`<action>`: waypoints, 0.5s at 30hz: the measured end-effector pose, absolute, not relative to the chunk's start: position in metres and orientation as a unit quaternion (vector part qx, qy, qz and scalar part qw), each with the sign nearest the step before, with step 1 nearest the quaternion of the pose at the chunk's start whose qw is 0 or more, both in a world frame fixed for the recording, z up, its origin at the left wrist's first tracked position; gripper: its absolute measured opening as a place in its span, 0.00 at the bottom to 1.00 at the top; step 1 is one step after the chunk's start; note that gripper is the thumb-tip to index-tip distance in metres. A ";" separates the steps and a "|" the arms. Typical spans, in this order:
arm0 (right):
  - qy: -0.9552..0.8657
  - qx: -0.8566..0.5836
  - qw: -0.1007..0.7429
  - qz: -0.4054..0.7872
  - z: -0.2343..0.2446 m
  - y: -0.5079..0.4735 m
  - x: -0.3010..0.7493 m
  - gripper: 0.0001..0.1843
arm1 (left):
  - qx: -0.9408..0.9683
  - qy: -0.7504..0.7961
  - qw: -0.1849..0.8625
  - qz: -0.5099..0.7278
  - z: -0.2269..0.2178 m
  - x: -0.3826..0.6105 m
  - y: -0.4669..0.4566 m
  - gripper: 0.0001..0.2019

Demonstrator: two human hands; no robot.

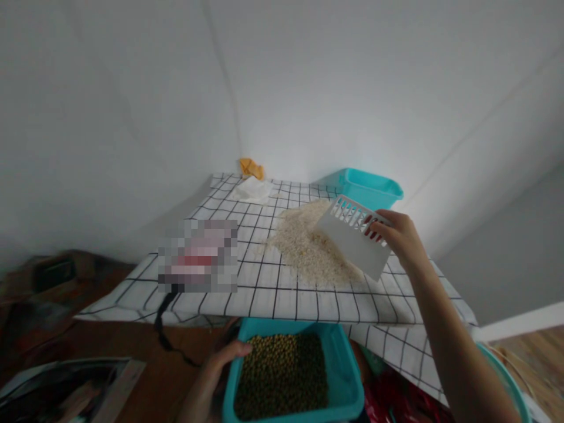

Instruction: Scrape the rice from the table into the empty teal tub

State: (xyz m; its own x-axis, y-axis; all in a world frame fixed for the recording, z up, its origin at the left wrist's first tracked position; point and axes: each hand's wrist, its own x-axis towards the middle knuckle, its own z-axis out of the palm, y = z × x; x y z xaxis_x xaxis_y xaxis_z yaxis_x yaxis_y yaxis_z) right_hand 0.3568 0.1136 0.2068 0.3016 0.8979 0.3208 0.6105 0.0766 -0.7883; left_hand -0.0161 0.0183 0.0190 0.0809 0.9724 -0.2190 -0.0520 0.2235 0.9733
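Observation:
My left hand (221,359) is closed on the left rim of a turquoise plastic bin (348,370), held just below the table's front edge. Small round yellow-green beans (282,376) cover the bin's bottom. Over the table, my right hand (400,232) grips a white slotted plastic panel (355,247) by its upper right part. The panel is tilted, with its slots at the top, and its lower left edge meets a spread heap of pale grain (304,244). Part of the heap is hidden behind the panel.
Another turquoise bin (372,187) stands at the back right. A white crumpled bag (252,190) and an orange cloth (251,168) lie at the back left. A blurred pinkish item (198,255) rests on the checked tablecloth (259,296), with a black strap hanging over the edge.

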 end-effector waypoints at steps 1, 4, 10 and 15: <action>-0.575 -0.655 0.464 0.157 0.209 0.112 0.355 0.14 | 0.442 0.516 0.592 0.434 0.019 -0.015 0.019 0.14; -0.589 -0.643 0.459 0.167 0.213 0.108 0.348 0.12 | 0.458 0.524 0.563 0.446 0.023 -0.011 0.019 0.13; -0.593 -0.630 0.467 0.182 0.218 0.100 0.343 0.09 | 0.518 0.520 0.509 0.450 0.032 -0.006 0.011 0.19; -0.592 -0.626 0.479 0.167 0.223 0.084 0.348 0.08 | 0.475 0.497 0.570 0.449 0.031 -0.008 0.010 0.17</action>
